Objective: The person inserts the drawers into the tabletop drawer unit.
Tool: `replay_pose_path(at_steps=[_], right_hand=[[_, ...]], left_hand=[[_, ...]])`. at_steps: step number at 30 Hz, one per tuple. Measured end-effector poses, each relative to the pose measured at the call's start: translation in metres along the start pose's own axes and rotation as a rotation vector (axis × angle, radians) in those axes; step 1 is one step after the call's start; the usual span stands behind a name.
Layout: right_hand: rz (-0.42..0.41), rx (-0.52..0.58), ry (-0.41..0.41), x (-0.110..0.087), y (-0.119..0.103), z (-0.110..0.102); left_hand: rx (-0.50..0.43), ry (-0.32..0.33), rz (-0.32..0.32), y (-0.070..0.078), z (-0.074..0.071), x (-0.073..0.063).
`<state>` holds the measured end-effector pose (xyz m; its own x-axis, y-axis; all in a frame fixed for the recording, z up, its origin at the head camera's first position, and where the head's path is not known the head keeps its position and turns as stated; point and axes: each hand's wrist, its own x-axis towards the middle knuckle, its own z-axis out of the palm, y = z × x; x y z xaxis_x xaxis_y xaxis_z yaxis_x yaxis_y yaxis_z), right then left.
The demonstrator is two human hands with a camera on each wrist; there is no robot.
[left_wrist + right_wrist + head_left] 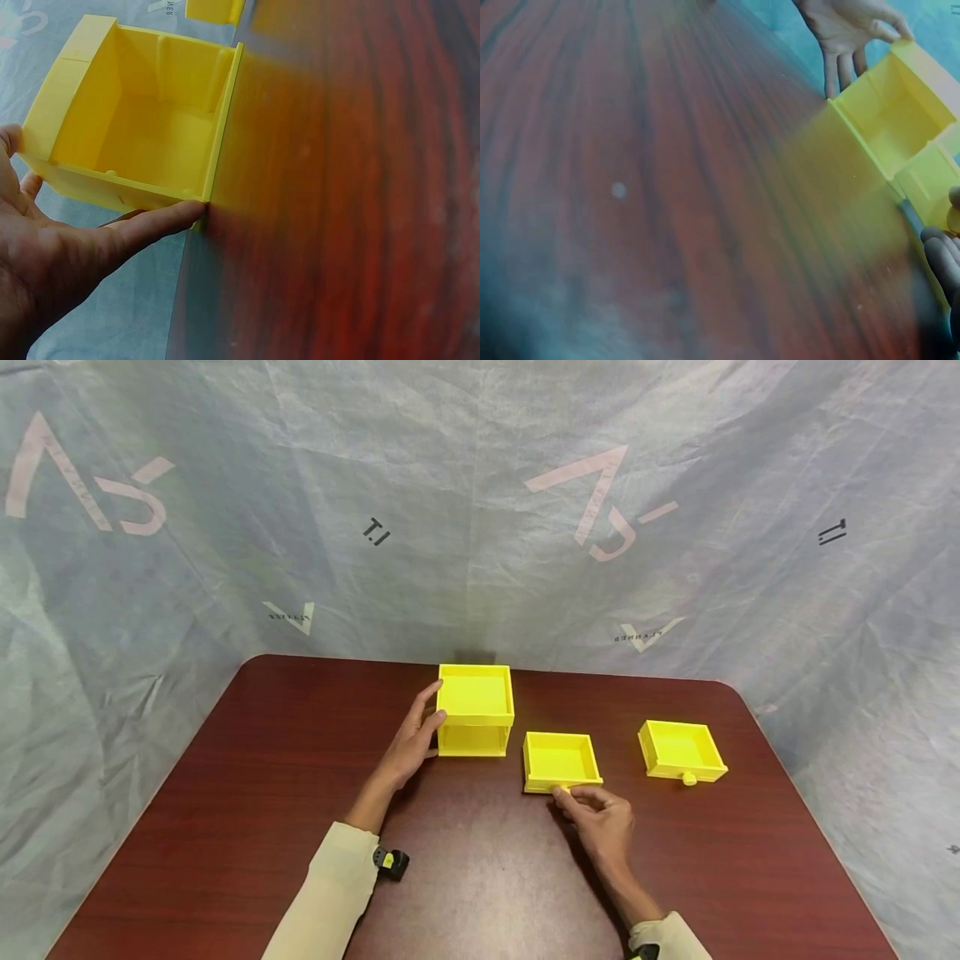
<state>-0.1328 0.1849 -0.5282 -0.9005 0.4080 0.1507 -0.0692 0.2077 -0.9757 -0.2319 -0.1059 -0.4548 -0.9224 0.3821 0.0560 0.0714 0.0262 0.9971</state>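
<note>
A yellow box frame (475, 720) with a shallow tray top and an open-fronted bay stands near the back of the table. My left hand (407, 750) rests against its left side, fingers fairly straight and fingertips near the top rim. In the left wrist view the bay of the frame (154, 139) is hollow, and the thumb lies along its side to the lower front corner. To the right of the frame, my right hand (606, 827) pinches the front knob of a yellow drawer (560, 760). The right wrist view shows this drawer (930, 184) close by the frame's front corner.
A second yellow drawer (684, 750) with a round knob sits further right on the dark red wooden table (262, 793). Grey printed cloth (465, 510) hangs behind the table and along both sides.
</note>
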Motion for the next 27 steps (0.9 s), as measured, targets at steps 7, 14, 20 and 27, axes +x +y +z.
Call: replay_pose_path(at_steps=[7,14,20,27], right_hand=[[-0.012,0.038,-0.032,-0.002,0.0,0.002],[-0.001,0.051,-0.066,-0.004,-0.003,0.004],[-0.025,0.009,-0.101,-0.015,-0.031,0.007],[-0.015,0.017,-0.125,-0.017,-0.031,0.011]], left_hand=[[-0.004,0.004,-0.002,0.0,0.0,0.001],[-0.008,0.001,0.003,-0.002,-0.001,0.001],[-0.018,-0.015,0.01,-0.003,-0.001,0.0],[-0.015,-0.008,0.021,-0.004,-0.001,0.0]])
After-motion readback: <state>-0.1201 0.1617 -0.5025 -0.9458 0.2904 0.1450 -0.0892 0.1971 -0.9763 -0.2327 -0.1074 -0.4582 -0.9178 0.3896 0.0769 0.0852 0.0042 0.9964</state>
